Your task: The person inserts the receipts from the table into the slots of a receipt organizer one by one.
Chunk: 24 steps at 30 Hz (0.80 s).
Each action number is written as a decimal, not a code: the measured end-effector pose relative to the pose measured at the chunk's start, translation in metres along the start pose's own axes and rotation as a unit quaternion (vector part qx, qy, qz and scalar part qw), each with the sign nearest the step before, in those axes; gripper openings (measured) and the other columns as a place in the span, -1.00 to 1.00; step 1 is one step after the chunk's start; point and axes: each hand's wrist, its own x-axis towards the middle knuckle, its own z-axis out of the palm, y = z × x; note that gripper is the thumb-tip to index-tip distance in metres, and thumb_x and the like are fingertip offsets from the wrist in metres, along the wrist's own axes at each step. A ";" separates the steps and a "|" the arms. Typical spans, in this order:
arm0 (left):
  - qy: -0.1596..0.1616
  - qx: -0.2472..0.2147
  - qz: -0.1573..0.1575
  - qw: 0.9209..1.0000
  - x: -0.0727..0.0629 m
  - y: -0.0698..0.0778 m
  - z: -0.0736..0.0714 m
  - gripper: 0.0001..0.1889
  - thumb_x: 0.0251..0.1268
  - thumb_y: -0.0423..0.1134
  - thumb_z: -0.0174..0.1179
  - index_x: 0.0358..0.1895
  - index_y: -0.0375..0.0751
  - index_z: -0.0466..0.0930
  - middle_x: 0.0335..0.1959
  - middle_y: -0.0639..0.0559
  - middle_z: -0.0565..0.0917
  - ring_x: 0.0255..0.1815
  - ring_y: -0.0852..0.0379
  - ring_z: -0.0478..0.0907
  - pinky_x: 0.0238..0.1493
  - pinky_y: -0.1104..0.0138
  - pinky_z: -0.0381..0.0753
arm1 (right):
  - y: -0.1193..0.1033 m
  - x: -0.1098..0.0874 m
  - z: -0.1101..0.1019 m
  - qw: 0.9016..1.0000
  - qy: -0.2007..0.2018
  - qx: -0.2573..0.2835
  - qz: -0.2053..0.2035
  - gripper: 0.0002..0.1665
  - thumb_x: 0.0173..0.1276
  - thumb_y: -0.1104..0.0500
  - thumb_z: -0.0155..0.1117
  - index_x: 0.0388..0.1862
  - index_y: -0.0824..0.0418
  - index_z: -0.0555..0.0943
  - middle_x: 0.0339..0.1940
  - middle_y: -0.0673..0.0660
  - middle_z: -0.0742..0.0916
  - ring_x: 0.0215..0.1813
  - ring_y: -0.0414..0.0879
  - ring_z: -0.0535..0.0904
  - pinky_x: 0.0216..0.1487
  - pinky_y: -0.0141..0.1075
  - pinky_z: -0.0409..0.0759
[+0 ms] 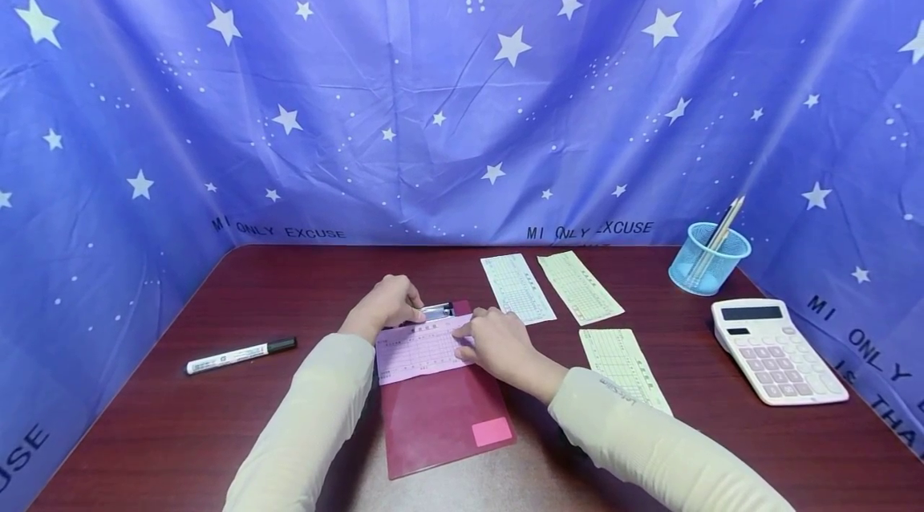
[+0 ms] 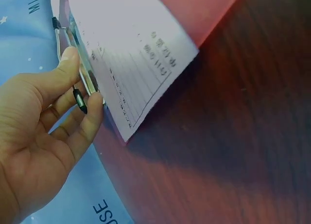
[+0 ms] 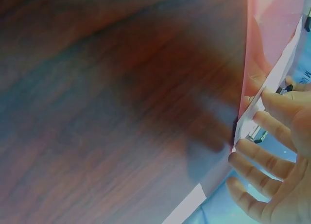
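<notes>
A dark red clipboard (image 1: 440,432) with a pink label lies on the table, its metal clip (image 1: 438,311) at the far end. Across its upper part lies a pink printed form (image 1: 426,351). My left hand (image 1: 390,305) grips the clip between thumb and fingers, seen closely in the left wrist view with the form (image 2: 131,54) beside it. At the form's right edge, my right hand (image 1: 501,339) pinches the paper with thumb and index finger. The other fingers of the right hand (image 3: 279,165) spread past the clipboard's edge in the right wrist view.
To the right lie a white form (image 1: 518,287), a yellow-green form (image 1: 580,287) and another (image 1: 624,363) partly behind the right sleeve. A calculator (image 1: 780,351) and a blue mesh pen cup (image 1: 709,259) stand farther right. A marker (image 1: 241,355) lies at left.
</notes>
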 end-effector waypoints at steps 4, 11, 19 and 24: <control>-0.008 -0.011 -0.001 1.000 0.001 0.002 -0.002 -0.86 0.17 -0.30 0.50 -0.24 -0.24 0.81 -0.32 -0.06 0.73 -0.55 0.10 0.64 -0.31 0.28 0.66 | 0.001 0.001 0.000 1.000 0.002 -0.003 -0.005 -0.67 0.20 -0.03 0.57 -0.05 -0.01 0.83 -0.22 0.16 0.75 -0.17 0.12 0.67 -0.24 -0.03 0.63; -0.014 -0.012 -0.003 1.000 0.001 0.001 -0.004 -0.85 0.18 -0.30 0.50 -0.22 -0.25 0.81 -0.36 -0.03 0.73 -0.58 0.12 0.63 -0.38 0.33 0.64 | 0.000 0.003 0.003 1.000 -0.002 0.014 0.006 -0.68 0.25 -0.01 0.54 -0.02 0.00 0.82 -0.18 0.17 0.75 -0.15 0.16 0.69 -0.22 -0.01 0.64; -0.001 0.030 0.018 0.999 0.003 0.000 -0.004 -0.87 0.15 -0.25 0.51 -0.25 -0.18 0.83 -0.32 0.04 0.76 -0.14 0.05 0.56 0.06 0.17 0.56 | 0.000 0.004 0.006 1.000 0.007 0.006 0.009 -0.67 0.29 -0.03 0.50 0.01 0.00 0.81 -0.14 0.16 0.75 -0.16 0.14 0.69 -0.23 -0.01 0.65; 0.002 0.018 0.016 1.000 0.003 0.000 -0.002 -0.87 0.12 -0.28 0.53 -0.27 -0.20 0.83 -0.38 0.04 0.76 -0.25 0.08 0.57 -0.03 0.20 0.59 | 0.001 0.007 0.007 1.000 0.006 0.011 0.008 -0.67 0.30 -0.03 0.49 0.03 0.00 0.80 -0.13 0.16 0.75 -0.14 0.14 0.70 -0.24 -0.02 0.66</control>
